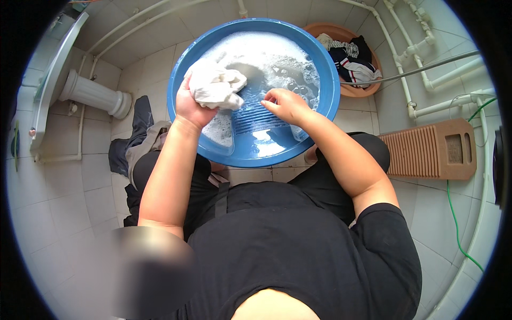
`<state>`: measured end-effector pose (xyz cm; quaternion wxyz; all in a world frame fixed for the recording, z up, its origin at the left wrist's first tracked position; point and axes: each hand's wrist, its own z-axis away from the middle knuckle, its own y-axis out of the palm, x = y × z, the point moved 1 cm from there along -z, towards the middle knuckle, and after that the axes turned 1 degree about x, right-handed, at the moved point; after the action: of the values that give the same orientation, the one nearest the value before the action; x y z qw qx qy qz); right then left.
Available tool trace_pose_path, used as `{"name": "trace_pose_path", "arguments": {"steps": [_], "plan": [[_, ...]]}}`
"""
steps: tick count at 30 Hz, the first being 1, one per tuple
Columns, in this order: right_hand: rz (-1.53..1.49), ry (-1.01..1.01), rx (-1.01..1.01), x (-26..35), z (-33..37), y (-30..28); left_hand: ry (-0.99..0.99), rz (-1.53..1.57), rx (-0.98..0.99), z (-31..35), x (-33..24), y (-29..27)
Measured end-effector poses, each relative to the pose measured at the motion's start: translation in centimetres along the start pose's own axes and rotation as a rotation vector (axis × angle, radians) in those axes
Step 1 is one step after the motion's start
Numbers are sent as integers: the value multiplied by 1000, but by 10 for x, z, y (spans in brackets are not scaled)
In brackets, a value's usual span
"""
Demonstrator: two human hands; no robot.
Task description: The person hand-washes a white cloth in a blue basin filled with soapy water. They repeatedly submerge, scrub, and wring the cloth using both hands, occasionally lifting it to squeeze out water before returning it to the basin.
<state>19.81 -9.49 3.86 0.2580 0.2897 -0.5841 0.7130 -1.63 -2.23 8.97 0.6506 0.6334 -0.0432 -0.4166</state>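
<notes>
A bunched white cloth [218, 85] sits in the grip of the left hand [191, 104], held up over the left part of a round blue basin [334, 85]. The left hand is closed on the cloth from its left and lower side, with the palm turned inward; most of the cloth bulges out to the right of the fingers, and its crumpled lower end points toward the middle of the basin. The right hand [288, 106] is over the right side of the basin, just beside the ridged panel [261, 121] moulded into the near part of it. Its grip is loosely half-open, the fingers bent and pointing left, apart from the cloth with a gap between the two; its palm is hidden from view. White suds [242, 45] float on the water around the far and side parts of the basin. Behind it to the right, an orange basin [367, 93] holds a heap of dark and white clothes [354, 64]. A brown washboard [421, 150] lies to the right of the person's knee, and dark and grey garments [140, 124] lie to the left, near a white pedestal [96, 95].
</notes>
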Motion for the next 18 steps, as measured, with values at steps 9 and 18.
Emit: {"name": "trace_pose_path", "arguments": {"steps": [9, 18], "plan": [[231, -191, -143, -13, 6, 17, -113, -832, -503, 9, 7, -37], [-1, -216, 538, 59, 64, 35, 252, -1699, -549, 13, 15, -95]]}}
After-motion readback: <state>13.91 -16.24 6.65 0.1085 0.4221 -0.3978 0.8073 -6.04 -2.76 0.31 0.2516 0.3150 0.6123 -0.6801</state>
